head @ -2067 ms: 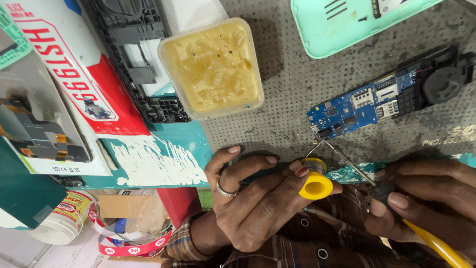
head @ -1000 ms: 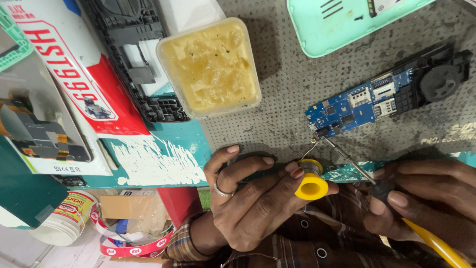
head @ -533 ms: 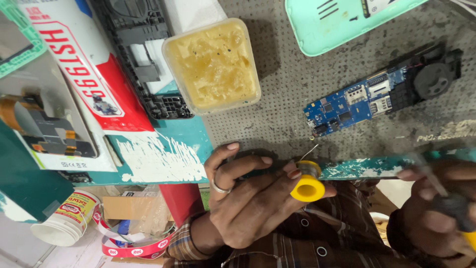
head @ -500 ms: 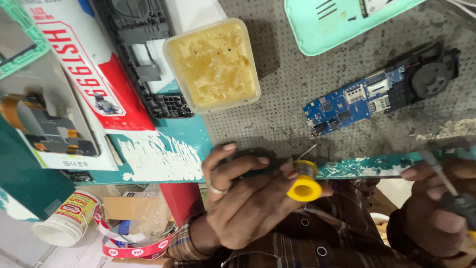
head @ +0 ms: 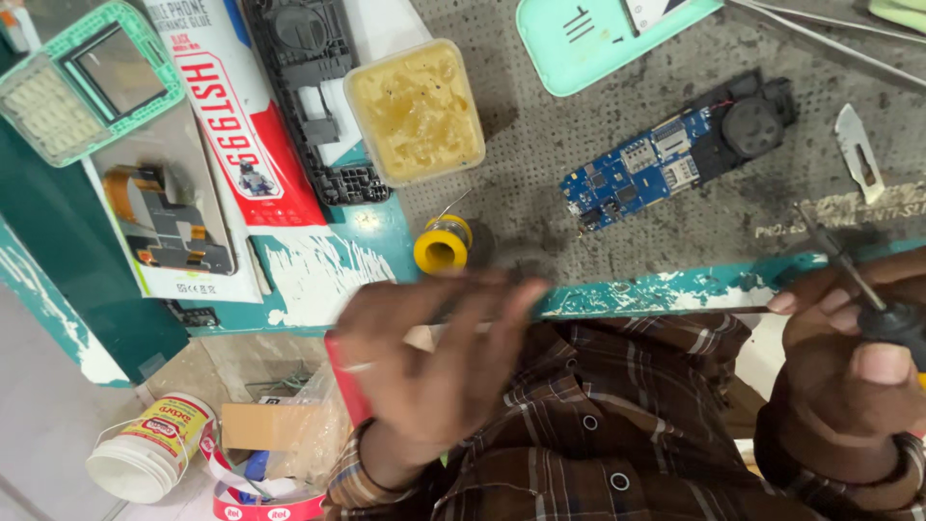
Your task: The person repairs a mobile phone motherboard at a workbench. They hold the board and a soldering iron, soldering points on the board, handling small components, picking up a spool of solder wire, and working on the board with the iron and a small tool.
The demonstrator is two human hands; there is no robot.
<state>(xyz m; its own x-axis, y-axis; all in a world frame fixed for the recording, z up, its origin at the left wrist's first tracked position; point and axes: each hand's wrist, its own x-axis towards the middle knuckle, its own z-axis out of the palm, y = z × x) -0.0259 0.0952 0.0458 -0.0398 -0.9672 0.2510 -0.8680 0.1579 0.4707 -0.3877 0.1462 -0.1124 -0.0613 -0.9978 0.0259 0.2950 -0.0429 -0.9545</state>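
My left hand (head: 434,362) is blurred at the near edge of the bench, fingers spread, with nothing in it. Just beyond its fingertips a yellow solder spool (head: 442,246) lies on the bench, a wire end sticking up from it. My right hand (head: 849,352) is at the right edge, closed around the black handle of a soldering iron (head: 873,304) whose thin metal tip points up toward the bench. A blue phone circuit board (head: 632,178) with a black round speaker part (head: 752,125) lies on the grey mat between the hands.
A square tub of yellow flux paste (head: 415,111) stands behind the spool. A black phone frame (head: 313,92), glue boxes (head: 227,116), a mint phone cover (head: 598,39), a metal blade (head: 857,150) and tweezers (head: 820,34) lie around. A white jar (head: 149,449) sits on the floor.
My left hand has let go of the yellow solder spool, which now rests on the bench, and pulled back toward me. My right hand with the iron moved away from the board to the right.
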